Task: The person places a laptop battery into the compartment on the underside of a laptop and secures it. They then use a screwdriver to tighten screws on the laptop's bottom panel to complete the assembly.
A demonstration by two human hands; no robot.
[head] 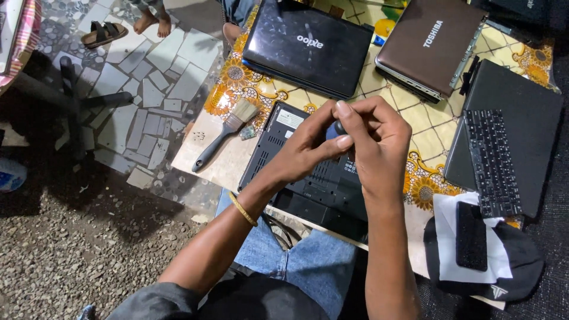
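- Left hand and right hand meet over an upturned black laptop, fingers pinched together on a small dark-blue object, likely a tool handle; its tip is hidden.
- The laptop lies underside up at the table's near edge, above the person's knees.
- Paintbrush lies just left of it, apart; a small chip-like part sits by the bristles.
- Risk: the tool could slip and gouge the casing.
- Risk: a nudge could tip the overhanging laptop, or knock the loose part onto the gravel.
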